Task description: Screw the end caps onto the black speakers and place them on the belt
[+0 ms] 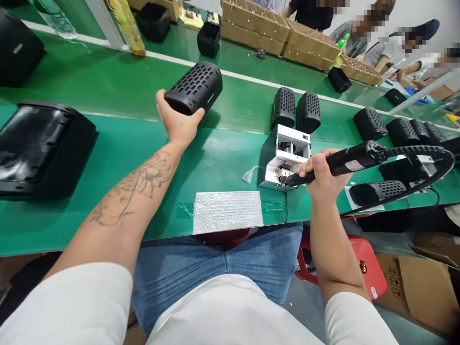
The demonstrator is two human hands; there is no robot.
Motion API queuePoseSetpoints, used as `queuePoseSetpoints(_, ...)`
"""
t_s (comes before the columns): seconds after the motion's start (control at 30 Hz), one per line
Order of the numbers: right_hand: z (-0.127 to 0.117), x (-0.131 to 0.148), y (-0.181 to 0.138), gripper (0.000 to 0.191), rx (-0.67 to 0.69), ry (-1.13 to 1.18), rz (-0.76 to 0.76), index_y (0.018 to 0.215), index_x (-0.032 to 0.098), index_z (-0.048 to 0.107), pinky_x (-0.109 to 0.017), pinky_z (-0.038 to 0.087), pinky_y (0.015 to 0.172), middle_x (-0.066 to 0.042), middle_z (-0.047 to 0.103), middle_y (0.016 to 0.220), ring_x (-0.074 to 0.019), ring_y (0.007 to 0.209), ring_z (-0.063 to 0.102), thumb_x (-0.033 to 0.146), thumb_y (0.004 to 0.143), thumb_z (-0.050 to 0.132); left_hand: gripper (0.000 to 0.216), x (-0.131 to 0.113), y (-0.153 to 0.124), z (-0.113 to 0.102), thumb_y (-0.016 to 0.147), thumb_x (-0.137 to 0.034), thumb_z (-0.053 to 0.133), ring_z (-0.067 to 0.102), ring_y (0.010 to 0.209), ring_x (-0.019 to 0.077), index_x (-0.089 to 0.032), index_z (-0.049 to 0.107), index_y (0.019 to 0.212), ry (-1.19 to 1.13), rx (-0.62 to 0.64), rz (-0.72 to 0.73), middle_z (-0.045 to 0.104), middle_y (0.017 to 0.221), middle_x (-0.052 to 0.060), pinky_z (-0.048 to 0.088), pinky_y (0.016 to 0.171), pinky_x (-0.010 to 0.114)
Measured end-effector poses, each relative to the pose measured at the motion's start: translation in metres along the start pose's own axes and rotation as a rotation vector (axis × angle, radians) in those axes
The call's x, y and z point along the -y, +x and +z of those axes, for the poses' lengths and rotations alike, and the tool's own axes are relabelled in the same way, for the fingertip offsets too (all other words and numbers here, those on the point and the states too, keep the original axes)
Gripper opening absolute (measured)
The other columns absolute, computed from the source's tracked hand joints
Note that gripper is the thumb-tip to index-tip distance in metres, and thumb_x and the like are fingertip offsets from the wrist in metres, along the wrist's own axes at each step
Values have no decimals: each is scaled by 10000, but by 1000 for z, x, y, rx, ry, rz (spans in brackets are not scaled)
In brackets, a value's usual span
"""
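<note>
My left hand (178,122) reaches far over the green belt (108,143) and grips the near end of a black perforated speaker shell (196,87) lying on its side. My right hand (321,175) is closed round a black electric screwdriver (345,163) with a coiled cable (417,151). The driver's tip points into a small white screw feeder box (285,155) just left of that hand. A silver foam pad (227,211) lies at the near edge of the belt between my arms.
Two upright black shells (296,109) stand behind the feeder, and several more lie to the right (395,127). A large black housing (39,146) sits at the left. Cardboard boxes (276,28) and other people are at the far side. A red stool (362,263) stands below right.
</note>
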State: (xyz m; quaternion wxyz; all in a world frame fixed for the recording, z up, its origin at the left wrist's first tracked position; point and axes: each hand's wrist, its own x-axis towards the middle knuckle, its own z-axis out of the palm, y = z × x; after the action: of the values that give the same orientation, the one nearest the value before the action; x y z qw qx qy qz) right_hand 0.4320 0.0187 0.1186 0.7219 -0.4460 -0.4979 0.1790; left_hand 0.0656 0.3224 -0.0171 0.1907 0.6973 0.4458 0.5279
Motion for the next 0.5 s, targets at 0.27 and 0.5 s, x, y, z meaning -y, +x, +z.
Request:
queuePoseSetpoints(0.27,10,32,-17,332,112,164,26,860,285,781,-322,620,467,51,646,576,-166,402,621,452,930,1059,1166,-79,47,73,1010,-339,972,475,1834,402,-132,261,1910,237,-87,-567,457,1918,317,351,1553,568)
queuePoseSetpoints(0.5,34,28,-41,155,278,247,288,834,389,864,-530,468,323,-27,446,446,-284,290,468,499,846,973,847,-68,48,16,1093,-621,900,607,1740,456,-188,593,1754,397,137,-489,598,1828,303,392,1496,565)
